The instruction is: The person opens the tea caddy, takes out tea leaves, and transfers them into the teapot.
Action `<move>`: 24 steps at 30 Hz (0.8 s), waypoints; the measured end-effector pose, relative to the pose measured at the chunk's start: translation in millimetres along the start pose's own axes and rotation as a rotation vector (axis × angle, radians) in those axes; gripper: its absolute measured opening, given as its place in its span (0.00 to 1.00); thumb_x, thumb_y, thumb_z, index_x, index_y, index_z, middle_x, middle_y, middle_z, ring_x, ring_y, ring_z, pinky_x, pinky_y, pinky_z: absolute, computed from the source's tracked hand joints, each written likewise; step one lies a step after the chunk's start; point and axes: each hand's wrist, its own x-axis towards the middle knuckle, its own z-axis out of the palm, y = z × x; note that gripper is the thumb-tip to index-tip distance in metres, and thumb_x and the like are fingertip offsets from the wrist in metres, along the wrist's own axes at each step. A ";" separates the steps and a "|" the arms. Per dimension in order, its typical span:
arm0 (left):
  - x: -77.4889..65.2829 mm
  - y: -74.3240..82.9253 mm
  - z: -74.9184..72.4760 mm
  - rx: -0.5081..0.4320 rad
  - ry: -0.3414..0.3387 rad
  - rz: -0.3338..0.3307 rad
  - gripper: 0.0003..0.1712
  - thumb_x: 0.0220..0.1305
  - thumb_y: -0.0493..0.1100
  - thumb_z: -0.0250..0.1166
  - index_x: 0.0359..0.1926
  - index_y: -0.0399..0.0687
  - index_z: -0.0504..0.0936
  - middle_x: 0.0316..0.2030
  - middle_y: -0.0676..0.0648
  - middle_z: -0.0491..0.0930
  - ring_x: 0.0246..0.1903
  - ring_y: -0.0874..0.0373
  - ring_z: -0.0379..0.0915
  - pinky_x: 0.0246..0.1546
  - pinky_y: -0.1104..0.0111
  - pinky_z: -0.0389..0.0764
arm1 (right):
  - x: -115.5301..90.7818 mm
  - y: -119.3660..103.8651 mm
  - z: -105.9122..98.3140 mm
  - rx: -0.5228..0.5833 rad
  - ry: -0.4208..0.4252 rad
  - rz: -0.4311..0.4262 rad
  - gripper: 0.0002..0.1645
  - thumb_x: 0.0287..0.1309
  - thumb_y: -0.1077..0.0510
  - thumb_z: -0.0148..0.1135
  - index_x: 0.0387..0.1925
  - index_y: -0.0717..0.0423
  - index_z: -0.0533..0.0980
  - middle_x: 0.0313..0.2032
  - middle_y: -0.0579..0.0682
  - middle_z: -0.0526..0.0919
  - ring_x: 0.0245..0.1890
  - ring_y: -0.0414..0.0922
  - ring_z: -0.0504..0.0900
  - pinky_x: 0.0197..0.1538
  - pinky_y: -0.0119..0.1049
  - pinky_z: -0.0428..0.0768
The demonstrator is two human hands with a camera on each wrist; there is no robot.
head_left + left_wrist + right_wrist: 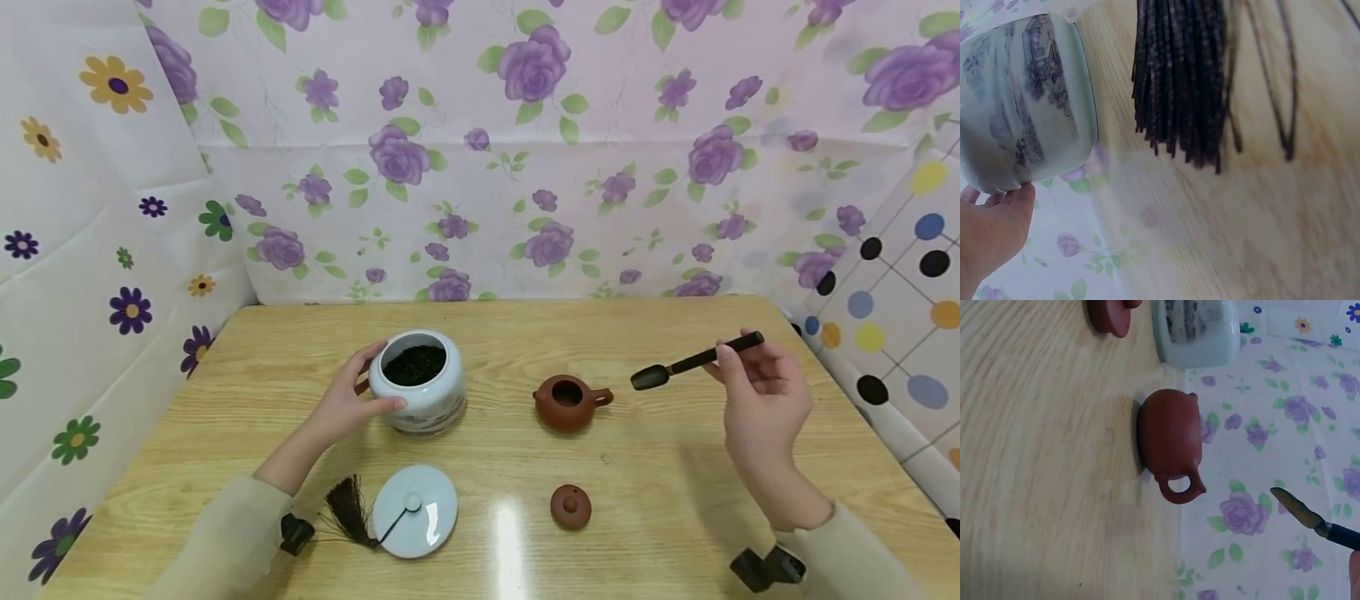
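My left hand grips the side of a white porcelain tea jar, with the thumb at the front and the fingers behind. Dark loose tea shows inside its open mouth. Up at the right, my right hand pinches the handle of a small black tea scoop, whose bowl points left toward the teapot. The brown clay teapot stands uncovered between the two hands, its handle facing right. In the right wrist view the scoop is held off the table beside the teapot.
The jar's pale round lid lies in front of the jar, with a dark tassel to its left. A small clay teapot lid sits in front of the teapot. Flowered cloth hangs behind the wooden table.
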 end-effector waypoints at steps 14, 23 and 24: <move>-0.8 -1.3 -1.2 0.008 -0.001 -0.002 0.50 0.54 0.38 0.72 0.73 0.43 0.52 0.67 0.38 0.58 0.67 0.42 0.53 0.67 0.44 0.59 | -4.7 -3.1 34.7 0.111 -0.060 0.039 0.16 0.51 0.75 0.63 0.44 0.72 0.75 0.33 0.57 0.81 0.32 0.45 0.83 0.36 0.34 0.85; 0.0 -0.8 -1.0 0.006 -0.002 -0.004 0.50 0.54 0.38 0.72 0.73 0.43 0.53 0.68 0.38 0.58 0.67 0.42 0.53 0.67 0.44 0.59 | -10.1 -2.1 64.3 0.118 -0.109 0.092 0.15 0.52 0.73 0.64 0.43 0.69 0.75 0.33 0.55 0.79 0.32 0.44 0.82 0.37 0.35 0.85; 0.0 -0.9 -1.2 0.004 -0.003 -0.005 0.50 0.54 0.38 0.72 0.73 0.43 0.53 0.68 0.38 0.58 0.67 0.42 0.53 0.67 0.44 0.59 | -10.8 -1.4 67.7 0.114 -0.117 0.099 0.14 0.52 0.72 0.64 0.43 0.69 0.75 0.33 0.55 0.79 0.32 0.44 0.82 0.38 0.35 0.85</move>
